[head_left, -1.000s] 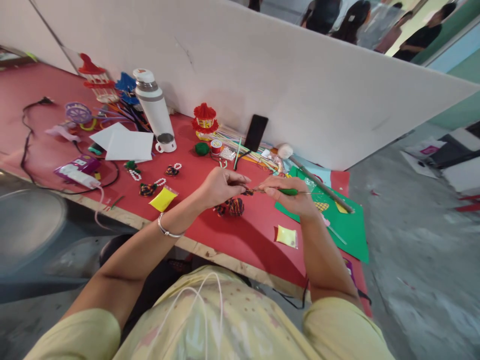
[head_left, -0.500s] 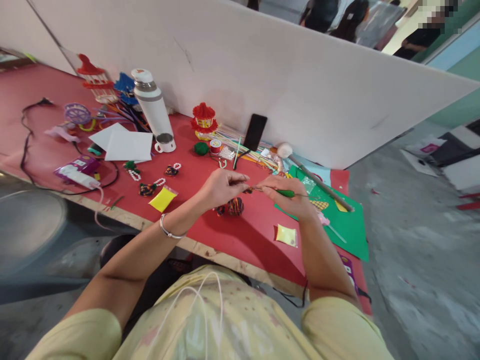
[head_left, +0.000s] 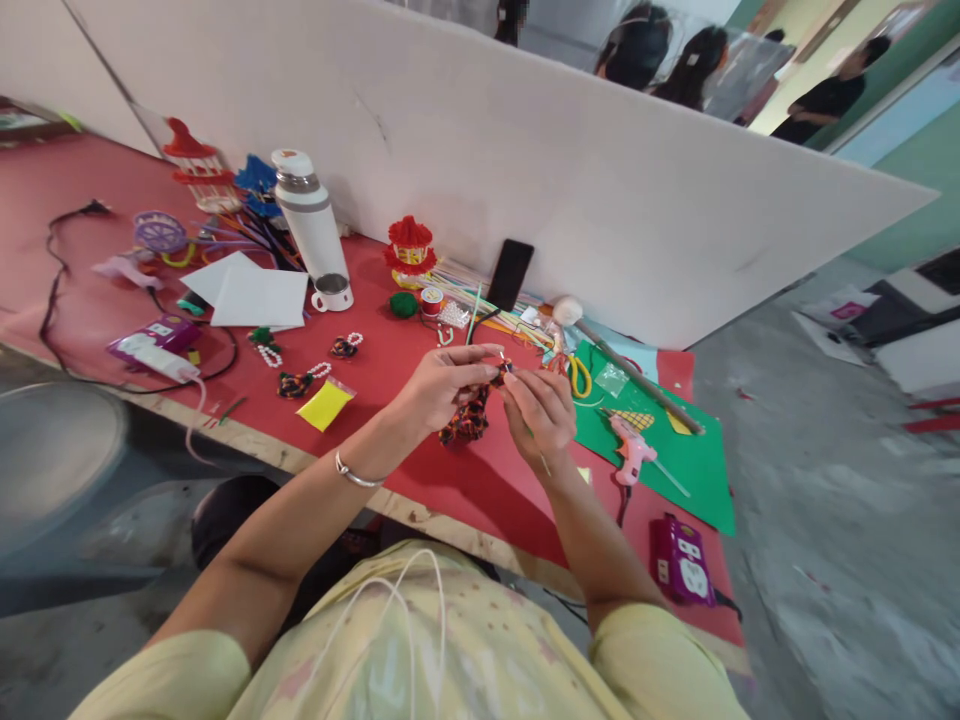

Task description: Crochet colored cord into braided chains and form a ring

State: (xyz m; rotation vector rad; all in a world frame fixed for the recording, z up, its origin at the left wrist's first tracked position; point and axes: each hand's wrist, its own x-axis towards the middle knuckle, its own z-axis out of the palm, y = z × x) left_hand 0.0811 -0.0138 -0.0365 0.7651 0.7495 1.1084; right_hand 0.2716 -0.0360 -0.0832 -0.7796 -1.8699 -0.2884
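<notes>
Over the red tabletop, my left hand (head_left: pixel 441 385) pinches a small crocheted piece (head_left: pixel 496 376) of dark multicoloured yarn between thumb and fingers. My right hand (head_left: pixel 541 408) is closed round a crochet hook (head_left: pixel 507 364), whose metal tip meets the piece. Most of the hook's handle is hidden in the palm; a thin end shows near the wrist. Just below my left fingers lies more of the multicoloured yarn (head_left: pixel 465 422), partly covered. Finished-looking yarn pieces with white bead loops (head_left: pixel 295 384) rest to the left, beside a yellow packet (head_left: pixel 325 402).
A white thermos (head_left: pixel 309 220), a cup (head_left: pixel 332 293) and a leaning phone (head_left: pixel 511 273) stand toward the white partition. On the right, a pink glue gun (head_left: pixel 631 450) lies on green sheet (head_left: pixel 705 480), near a purple power strip (head_left: pixel 682 562). People are beyond the partition.
My right hand has moved left and turned, bringing the hook up against the yarn piece. The glue gun and right power strip show more fully; the pale packet is now mostly hidden.
</notes>
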